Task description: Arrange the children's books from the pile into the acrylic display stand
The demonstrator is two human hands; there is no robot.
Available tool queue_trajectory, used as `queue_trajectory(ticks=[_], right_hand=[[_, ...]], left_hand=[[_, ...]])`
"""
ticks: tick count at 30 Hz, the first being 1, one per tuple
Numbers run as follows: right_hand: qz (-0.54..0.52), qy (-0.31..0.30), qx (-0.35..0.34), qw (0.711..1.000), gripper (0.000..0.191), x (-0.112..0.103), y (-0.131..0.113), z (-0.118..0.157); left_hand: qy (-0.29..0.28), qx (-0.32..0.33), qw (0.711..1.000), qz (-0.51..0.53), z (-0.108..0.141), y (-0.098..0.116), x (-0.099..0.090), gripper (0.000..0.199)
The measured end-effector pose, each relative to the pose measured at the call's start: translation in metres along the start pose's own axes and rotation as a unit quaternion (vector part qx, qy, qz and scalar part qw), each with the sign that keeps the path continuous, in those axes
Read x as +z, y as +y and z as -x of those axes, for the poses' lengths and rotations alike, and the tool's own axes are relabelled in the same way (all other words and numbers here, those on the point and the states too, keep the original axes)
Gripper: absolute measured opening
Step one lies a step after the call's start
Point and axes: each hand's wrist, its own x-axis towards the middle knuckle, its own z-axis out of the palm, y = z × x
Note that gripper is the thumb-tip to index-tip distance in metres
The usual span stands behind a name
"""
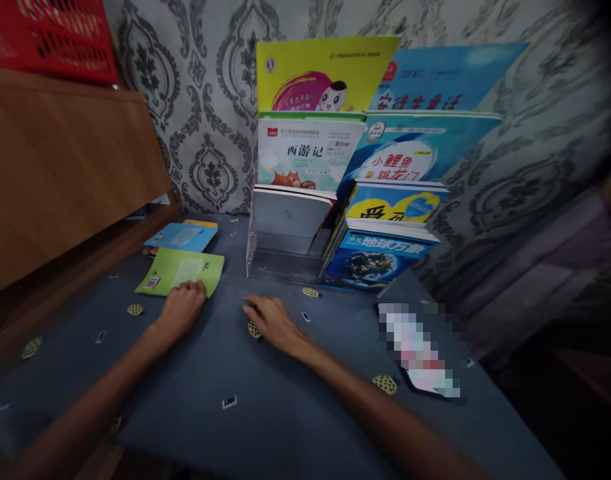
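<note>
A green book (166, 268) lies on the blue patterned tablecloth (185, 400), and my left hand (184, 305) rests on its near right edge with the fingers curled. Whether those fingers grip the book cannot be made out. Behind it lie a blue book (173, 236) and an orange-edged one, partly covered. To the right, my right hand (271, 319) is low over the cloth, its fingers loosely bent and apart, holding nothing. Beyond it stands a clear tiered rack (285, 267) with books in two columns, among them a white book (310, 150) and a dark blue book (373, 260).
A wooden cabinet (70, 160) with a red basket (60, 40) on top stands at the left. Patterned wallpaper (210, 120) rises behind the rack. A blurred, pixelated flat object (420, 353) lies on the table's right side, near its edge.
</note>
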Motion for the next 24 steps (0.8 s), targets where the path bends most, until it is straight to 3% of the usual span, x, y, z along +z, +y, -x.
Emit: queue_trajectory(ticks=[5, 13, 16, 18, 19, 24], right_hand=[[-0.060, 0.063, -0.018, 0.996, 0.030, 0.019, 0.015, 0.006], [-0.078, 0.105, -0.059, 0.990, 0.033, 0.033, 0.028, 0.010], [-0.076, 0.091, -0.079, 0.990, 0.033, 0.032, 0.027, 0.010], [-0.073, 0.079, -0.081, 0.991, 0.033, 0.030, 0.025, 0.010], [-0.071, 0.072, -0.080, 0.992, 0.033, 0.029, 0.024, 0.010], [-0.068, 0.054, -0.079, 0.993, 0.033, 0.026, 0.022, 0.011]], left_hand=[[-0.021, 0.022, 0.999, -0.014, 0.019, 0.016, -0.015, 0.044], [-0.025, 0.079, 0.997, 0.009, 0.040, 0.053, -0.039, 0.042], [-0.024, 0.123, 0.989, 0.075, 0.042, 0.052, -0.042, 0.032], [-0.033, 0.128, 0.982, 0.133, 0.038, 0.038, -0.041, 0.028], [-0.038, 0.113, 0.980, 0.157, 0.034, 0.028, -0.038, 0.031], [0.000, -0.123, 0.983, 0.136, 0.014, -0.024, -0.003, 0.048]])
